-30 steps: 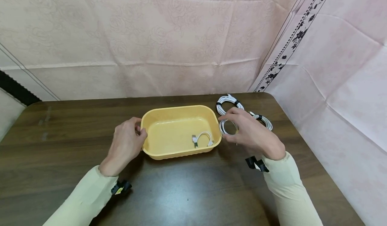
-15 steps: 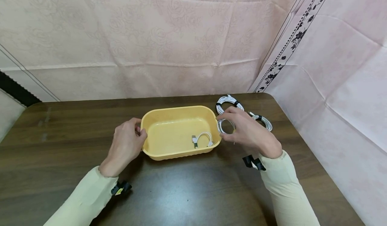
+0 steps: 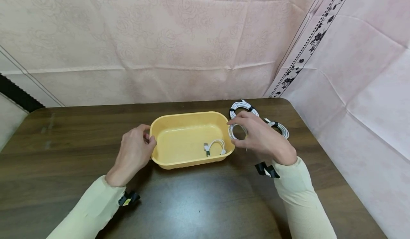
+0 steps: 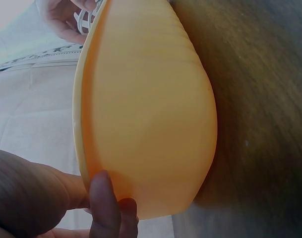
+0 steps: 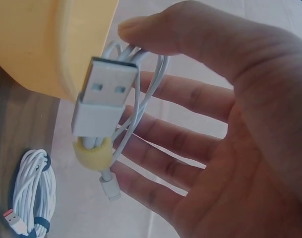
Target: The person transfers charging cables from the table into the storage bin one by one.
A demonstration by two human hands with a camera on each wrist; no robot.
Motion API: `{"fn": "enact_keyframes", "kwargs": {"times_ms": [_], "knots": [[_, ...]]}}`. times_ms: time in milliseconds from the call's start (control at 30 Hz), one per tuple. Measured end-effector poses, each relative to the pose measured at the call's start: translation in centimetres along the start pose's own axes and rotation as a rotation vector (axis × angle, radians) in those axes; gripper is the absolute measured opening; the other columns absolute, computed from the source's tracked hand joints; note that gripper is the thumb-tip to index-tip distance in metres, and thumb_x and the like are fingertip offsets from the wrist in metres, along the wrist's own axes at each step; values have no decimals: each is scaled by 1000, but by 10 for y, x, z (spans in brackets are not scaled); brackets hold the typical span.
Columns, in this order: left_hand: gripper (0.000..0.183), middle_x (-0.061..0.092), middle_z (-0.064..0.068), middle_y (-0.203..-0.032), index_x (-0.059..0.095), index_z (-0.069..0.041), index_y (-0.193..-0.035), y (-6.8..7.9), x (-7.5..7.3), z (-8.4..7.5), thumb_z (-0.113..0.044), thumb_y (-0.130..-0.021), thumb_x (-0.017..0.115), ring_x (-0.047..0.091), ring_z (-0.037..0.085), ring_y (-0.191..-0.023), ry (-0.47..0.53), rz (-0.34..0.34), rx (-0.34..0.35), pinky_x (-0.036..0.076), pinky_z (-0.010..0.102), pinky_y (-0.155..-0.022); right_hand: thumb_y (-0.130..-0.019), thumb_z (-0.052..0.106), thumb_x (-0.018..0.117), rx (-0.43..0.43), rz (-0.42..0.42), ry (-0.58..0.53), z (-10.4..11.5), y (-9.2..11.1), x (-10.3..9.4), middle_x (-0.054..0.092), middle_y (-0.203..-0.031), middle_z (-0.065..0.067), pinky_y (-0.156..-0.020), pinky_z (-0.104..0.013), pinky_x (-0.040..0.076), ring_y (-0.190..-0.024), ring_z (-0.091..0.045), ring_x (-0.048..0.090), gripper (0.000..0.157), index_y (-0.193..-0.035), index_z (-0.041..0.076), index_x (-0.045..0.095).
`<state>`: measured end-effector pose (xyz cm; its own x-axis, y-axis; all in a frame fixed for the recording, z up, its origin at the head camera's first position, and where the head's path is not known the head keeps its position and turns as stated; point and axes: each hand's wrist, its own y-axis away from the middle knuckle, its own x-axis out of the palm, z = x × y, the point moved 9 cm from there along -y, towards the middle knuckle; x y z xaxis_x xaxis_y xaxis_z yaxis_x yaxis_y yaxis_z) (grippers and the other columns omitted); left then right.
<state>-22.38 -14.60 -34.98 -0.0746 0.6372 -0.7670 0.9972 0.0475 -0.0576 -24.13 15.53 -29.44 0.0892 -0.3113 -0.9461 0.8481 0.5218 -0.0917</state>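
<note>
A yellow plastic basin (image 3: 177, 143) stands on the brown table. My left hand (image 3: 135, 150) pinches its left rim; in the left wrist view the fingertips (image 4: 105, 198) press the outer wall. With thumb and fingers, my right hand (image 3: 263, 137) holds a coiled white USB cable (image 5: 107, 82) at the basin's right rim. The cable's USB-A plug hangs toward the right wrist camera, above a yellow tie (image 5: 93, 153) and a small second connector (image 5: 110, 187). Inside the basin, at the front right, lies another short white USB cable (image 3: 206, 147).
Behind my right hand lies a large white cable coil (image 3: 235, 106) with black ties. A smaller white cable coil (image 3: 283, 129) sits to its right. Pale patterned cloth (image 3: 179, 54) hangs beyond the table's back edge, with more at the right.
My right hand has shifted slightly left with the coiled USB cable, bringing it up to the basin's right rim. My left hand and the basin hold their place.
</note>
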Motion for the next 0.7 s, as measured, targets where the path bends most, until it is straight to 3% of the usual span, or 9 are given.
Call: {"fn": "enact_keyframes", "kwargs": {"times_ms": [700], "knots": [[40, 64, 16, -94, 56, 7, -133, 0, 1, 1, -13, -99, 53, 60, 17, -63, 7, 8, -12, 51, 26, -55, -83, 22, 78, -9, -5, -4, 4, -5, -2, 63, -119, -5, -97, -39, 48, -108, -21, 59, 43, -124, 10, 71]]}}
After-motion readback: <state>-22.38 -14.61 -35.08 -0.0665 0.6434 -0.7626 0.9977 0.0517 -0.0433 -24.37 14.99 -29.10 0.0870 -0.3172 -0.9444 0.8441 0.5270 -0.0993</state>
